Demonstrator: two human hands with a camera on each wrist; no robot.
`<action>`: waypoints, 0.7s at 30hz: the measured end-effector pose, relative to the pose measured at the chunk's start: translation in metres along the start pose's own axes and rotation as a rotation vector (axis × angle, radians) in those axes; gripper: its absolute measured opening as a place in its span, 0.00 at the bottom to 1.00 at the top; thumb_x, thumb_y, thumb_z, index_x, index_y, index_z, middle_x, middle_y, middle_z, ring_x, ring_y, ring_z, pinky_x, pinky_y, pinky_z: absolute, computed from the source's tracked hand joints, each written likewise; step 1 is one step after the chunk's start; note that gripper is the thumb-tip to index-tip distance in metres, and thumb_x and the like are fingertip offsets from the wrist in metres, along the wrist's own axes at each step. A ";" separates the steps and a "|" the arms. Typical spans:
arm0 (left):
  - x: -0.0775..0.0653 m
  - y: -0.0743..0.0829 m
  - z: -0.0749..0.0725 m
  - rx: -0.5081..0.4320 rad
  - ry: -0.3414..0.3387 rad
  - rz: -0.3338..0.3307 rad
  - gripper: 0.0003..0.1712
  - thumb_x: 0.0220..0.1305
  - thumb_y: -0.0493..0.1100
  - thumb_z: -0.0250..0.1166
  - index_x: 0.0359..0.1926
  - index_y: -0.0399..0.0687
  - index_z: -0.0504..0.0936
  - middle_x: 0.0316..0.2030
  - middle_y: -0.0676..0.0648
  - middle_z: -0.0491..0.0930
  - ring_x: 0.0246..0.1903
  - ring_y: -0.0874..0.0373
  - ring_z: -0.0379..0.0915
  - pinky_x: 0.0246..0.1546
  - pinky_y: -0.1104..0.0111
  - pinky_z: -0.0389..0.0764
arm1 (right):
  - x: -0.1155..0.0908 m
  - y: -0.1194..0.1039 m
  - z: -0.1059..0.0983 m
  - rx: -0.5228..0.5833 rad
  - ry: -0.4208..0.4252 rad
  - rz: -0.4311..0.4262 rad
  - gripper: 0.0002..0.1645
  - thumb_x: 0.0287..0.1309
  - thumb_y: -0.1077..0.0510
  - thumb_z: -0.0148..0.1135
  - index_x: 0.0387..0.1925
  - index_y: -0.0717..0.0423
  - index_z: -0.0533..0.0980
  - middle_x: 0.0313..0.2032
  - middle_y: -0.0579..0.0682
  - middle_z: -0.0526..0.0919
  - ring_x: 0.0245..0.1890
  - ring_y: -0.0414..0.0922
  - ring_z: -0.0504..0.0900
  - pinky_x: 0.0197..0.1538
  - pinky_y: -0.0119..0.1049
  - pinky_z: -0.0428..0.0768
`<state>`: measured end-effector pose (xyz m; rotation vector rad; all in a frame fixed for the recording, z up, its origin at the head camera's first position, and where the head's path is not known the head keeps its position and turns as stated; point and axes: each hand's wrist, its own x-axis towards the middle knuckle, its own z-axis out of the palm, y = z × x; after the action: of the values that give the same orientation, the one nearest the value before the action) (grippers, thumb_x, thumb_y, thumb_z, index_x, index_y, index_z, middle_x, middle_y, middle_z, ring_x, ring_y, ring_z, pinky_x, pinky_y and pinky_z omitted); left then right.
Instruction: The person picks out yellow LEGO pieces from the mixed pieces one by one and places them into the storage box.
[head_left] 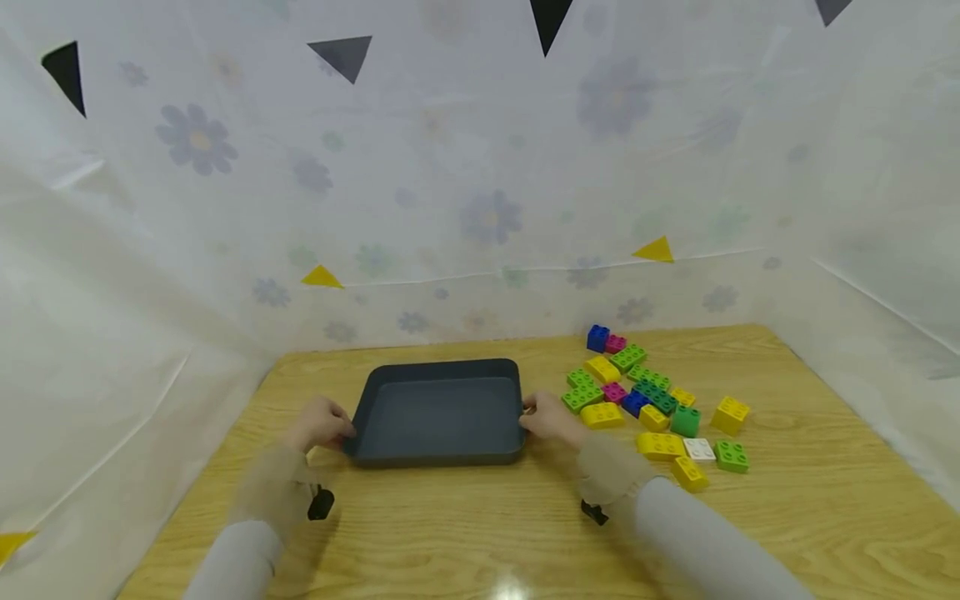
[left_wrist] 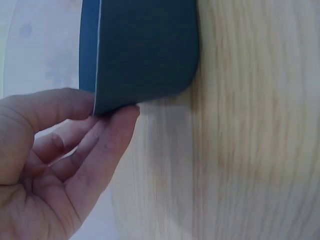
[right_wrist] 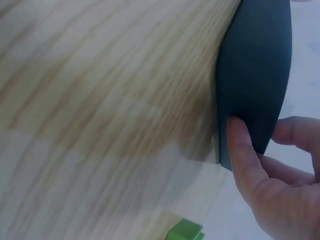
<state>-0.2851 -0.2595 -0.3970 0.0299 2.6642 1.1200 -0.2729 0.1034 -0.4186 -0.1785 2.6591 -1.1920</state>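
Note:
A dark grey rectangular baking tray (head_left: 438,460) with raised walls sits on the wooden table, nothing inside it. My left hand (head_left: 322,423) pinches its left wall near the front corner. In the left wrist view the thumb and fingers of the left hand (left_wrist: 65,155) close on the rim of the tray (left_wrist: 147,50). On the opposite side my right hand (head_left: 551,418) grips the right wall. The right wrist view has the right hand (right_wrist: 280,175) with fingers on both faces of the tray wall (right_wrist: 255,70).
Several toy bricks in yellow, green, blue, pink and white lie loosely right of the tray, among them a yellow brick (head_left: 660,447) and a blue brick (head_left: 597,337). A flower-patterned sheet (head_left: 487,167) encloses the wooden table (head_left: 450,533) at the back and sides.

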 end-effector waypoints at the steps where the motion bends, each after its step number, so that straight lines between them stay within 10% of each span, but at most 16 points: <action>1: -0.001 0.001 0.003 -0.007 0.004 0.007 0.03 0.50 0.29 0.61 0.23 0.31 0.78 0.24 0.42 0.77 0.22 0.55 0.74 0.26 0.62 0.81 | -0.001 0.002 -0.002 0.001 -0.004 -0.007 0.18 0.55 0.67 0.55 0.47 0.74 0.72 0.36 0.59 0.79 0.30 0.44 0.76 0.34 0.35 0.79; 21: -0.012 0.015 0.041 -0.089 0.071 0.040 0.10 0.49 0.27 0.59 0.16 0.37 0.71 0.17 0.46 0.70 0.16 0.58 0.70 0.21 0.63 0.80 | -0.024 0.023 -0.027 0.026 -0.047 0.039 0.22 0.55 0.67 0.54 0.52 0.75 0.69 0.32 0.55 0.78 0.29 0.43 0.75 0.34 0.35 0.79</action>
<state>-0.2645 -0.2219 -0.4112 0.0275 2.6833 1.2742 -0.2567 0.1436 -0.4148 -0.1478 2.5934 -1.1948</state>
